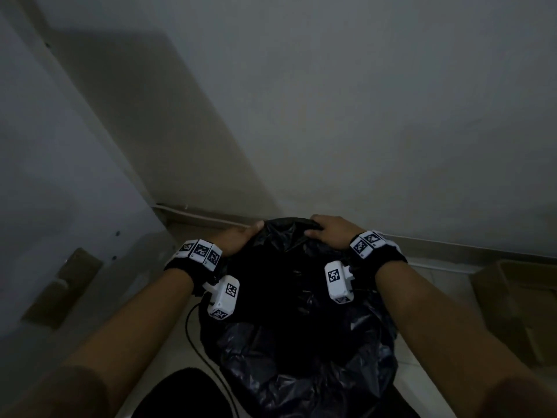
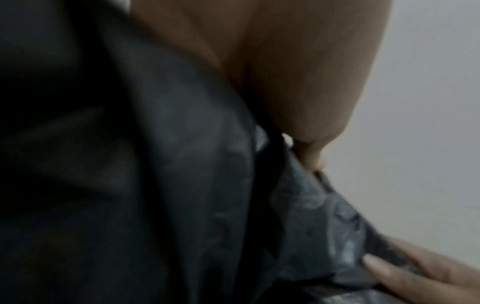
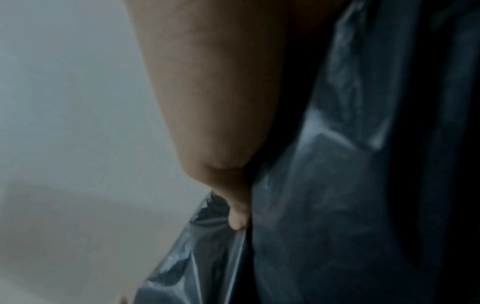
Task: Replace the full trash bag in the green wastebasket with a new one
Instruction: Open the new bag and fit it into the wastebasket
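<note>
A black trash bag bulges on the floor in front of me, and it hides the green wastebasket. My left hand grips the bag's far rim on the left, fingers curled over the edge. My right hand grips the same rim just to the right, a short gap away. In the left wrist view my left thumb presses the bag film, and the right hand's fingers show at the lower right. The right wrist view has my right thumb pinching the bag's film.
A plain wall with a baseboard stands close behind the bag. A white panel closes off the left. A cardboard box sits on the floor at the right. A black cable runs down from my left wrist.
</note>
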